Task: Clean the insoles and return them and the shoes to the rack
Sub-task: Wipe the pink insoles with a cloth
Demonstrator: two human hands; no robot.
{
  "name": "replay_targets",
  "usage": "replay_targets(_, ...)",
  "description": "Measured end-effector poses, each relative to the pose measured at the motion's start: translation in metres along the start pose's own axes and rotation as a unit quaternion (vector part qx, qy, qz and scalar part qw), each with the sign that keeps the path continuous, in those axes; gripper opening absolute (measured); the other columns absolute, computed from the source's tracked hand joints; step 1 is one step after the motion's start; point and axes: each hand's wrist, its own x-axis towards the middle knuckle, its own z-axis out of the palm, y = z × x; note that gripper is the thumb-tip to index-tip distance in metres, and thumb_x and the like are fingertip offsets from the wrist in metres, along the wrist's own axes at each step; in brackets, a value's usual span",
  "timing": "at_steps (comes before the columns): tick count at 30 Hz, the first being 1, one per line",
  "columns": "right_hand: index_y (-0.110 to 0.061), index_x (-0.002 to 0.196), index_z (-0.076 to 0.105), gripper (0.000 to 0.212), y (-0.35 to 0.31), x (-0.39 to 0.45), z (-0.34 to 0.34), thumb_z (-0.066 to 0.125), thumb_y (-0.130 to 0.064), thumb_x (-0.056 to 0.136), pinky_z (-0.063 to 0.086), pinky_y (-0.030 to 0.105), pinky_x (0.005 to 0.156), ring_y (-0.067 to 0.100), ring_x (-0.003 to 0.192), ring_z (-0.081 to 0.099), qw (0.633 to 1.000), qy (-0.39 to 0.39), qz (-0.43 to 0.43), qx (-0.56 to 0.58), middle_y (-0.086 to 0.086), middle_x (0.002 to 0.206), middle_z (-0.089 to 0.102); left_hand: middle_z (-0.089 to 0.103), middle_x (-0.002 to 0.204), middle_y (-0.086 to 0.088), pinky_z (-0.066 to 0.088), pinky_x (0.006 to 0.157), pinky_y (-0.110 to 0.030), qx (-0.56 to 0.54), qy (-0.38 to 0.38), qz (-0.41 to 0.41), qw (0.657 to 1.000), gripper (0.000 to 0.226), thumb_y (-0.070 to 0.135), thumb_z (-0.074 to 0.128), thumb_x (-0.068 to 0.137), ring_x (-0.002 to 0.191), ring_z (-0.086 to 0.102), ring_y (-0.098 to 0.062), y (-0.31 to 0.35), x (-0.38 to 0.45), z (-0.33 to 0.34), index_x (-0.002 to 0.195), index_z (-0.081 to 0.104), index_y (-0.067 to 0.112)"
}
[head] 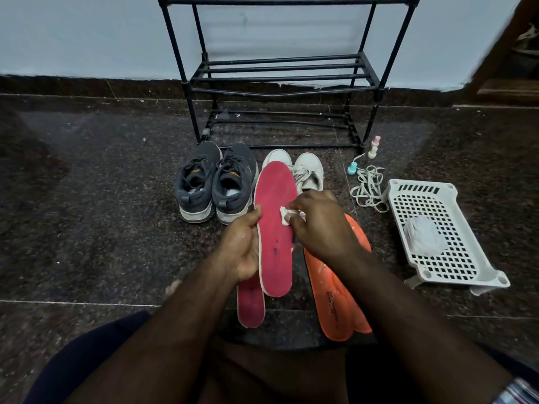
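Wiping now: you had the red insole (274, 228) raised over the floor, and the job looked to be in its early cleaning stretch.
Left hand: your left hand (243, 246) curled round the insole's left edge, thumb on the top face, holding it steady.
Right hand: your right hand (316, 223) pinched a small white wipe (284, 215) and pressed it on the insole's upper surface, near the middle.
Second red insole: it lay on the floor (87, 199) just under the held one (250, 304); whether it was cleaned, you could not tell from this view.
Orange insoles: the pair (335, 298) lay stacked on the floor beneath your right forearm, with pale specks on top, so they looked unwiped.
Shoes: the grey sneakers (215, 182) and white sneakers (306, 170) stood side by side in front of the rack (280, 77), none back on it.
Rack: every shelf in view carried nothing.
Extras: loose laces (369, 185) and three small bottles (373, 148) lay to the right, beside a white basket (446, 234) holding a crumpled white wad (423, 237).
Left to do: as judged, finish wiping, refit all four insoles, then shelve both pairs.
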Motion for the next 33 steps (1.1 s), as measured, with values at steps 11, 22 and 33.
replay_targets(11, -0.013, 0.091, 0.073, 0.012, -0.009, -0.009, 0.008, 0.066, -0.012, 0.082, 0.050, 0.035, 0.072, 0.026, 0.081, 0.063, 1.000, 0.015, 0.003, 0.024, 0.006, 0.084, 0.066, 0.073, 0.100, -0.019, 0.063, 0.070, -0.043, -0.012, 0.022, 0.072, 0.997, 0.045, 0.032, 0.034, 0.109, 0.080, 0.073, -0.028, -0.006, 0.003, 0.006, 0.135, 0.055, 0.002)
replay_targets(22, -0.019, 0.087, 0.076, 0.008, -0.034, -0.020, 0.001, 0.073, -0.014, 0.082, 0.045, 0.017, 0.070, 0.005, 0.076, 0.061, 0.987, -0.056, 0.027, 0.147, -0.006, 0.082, 0.071, 0.067, 0.099, -0.021, 0.061, 0.069, -0.040, -0.008, 0.058, 0.074, 0.996, 0.046, 0.036, 0.038, 0.107, 0.072, 0.070, -0.026, -0.004, 0.010, 0.007, 0.135, 0.052, 0.002)
replay_targets(33, -0.012, 0.100, 0.068, 0.017, -0.007, 0.002, -0.023, 0.061, 0.001, 0.092, 0.058, 0.035, 0.076, 0.020, 0.071, 0.066, 0.865, 0.027, 0.208, 0.456, 0.007, 0.080, 0.069, 0.074, 0.096, -0.017, 0.061, 0.065, -0.045, 0.025, 0.109, 0.115, 0.987, 0.046, 0.042, 0.039, 0.106, 0.074, 0.072, -0.028, 0.039, 0.005, -0.019, 0.123, 0.060, 0.005)
